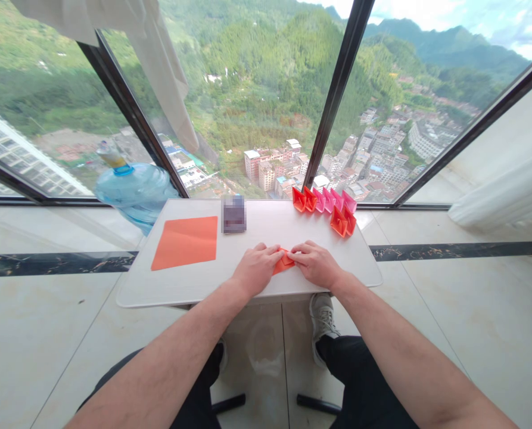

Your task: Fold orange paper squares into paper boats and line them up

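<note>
A small folded piece of orange paper (283, 264) lies near the front edge of the white table. My left hand (259, 268) grips its left side, fingers closed over the upper edge. On the other side my right hand (314, 261) pinches the paper's right corner. Fingers hide parts of the folds. Farther left rests a larger orange sheet (185, 243), flat with a faint crease. At the back right stand folded paper shapes (326, 201), several orange-red and pink ones in a row, with two more orange ones (342, 222) just in front.
The white table (171, 289) stands against tall windows. A dark, blurred-out box-like item (234, 214) sits at its back edge. Behind the left corner is a blue water jug (134, 187) with a bottle on top. A curtain (158, 53) hangs at upper left. My shoe (323, 319) is below the table.
</note>
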`<state>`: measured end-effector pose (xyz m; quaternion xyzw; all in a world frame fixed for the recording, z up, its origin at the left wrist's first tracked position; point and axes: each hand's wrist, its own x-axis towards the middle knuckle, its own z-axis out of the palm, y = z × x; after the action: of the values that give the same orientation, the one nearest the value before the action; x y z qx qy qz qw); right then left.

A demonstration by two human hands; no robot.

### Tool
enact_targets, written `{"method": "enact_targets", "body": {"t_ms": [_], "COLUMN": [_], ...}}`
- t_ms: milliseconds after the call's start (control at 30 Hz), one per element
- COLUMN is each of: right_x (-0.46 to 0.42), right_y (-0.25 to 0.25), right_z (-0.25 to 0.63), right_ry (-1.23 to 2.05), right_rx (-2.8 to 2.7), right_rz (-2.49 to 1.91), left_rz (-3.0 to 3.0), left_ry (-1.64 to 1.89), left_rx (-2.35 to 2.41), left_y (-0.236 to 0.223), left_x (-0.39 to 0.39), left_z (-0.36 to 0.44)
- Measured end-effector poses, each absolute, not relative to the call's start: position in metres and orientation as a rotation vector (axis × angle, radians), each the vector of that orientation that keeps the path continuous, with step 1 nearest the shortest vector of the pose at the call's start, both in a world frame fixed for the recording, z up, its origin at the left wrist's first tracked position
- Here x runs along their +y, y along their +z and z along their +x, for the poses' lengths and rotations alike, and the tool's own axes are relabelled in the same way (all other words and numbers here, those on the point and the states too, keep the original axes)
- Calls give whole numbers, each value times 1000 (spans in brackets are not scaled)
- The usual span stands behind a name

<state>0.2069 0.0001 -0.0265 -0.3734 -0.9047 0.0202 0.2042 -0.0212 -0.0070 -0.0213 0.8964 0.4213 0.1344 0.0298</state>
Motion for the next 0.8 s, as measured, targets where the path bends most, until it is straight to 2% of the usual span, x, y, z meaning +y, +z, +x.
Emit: {"method": "enact_targets", "body": {"t_ms": [800], "right_x": [1], "right_y": [-22], "right_z": [206], "right_ry": [76], "right_rx": [-2563], "right_rz": [-1054], "left_rz": [2762], "left_ry": [272], "left_rx": [1361], "left_y": [-8], "left_x": [-13], "left_z": [-18]}}
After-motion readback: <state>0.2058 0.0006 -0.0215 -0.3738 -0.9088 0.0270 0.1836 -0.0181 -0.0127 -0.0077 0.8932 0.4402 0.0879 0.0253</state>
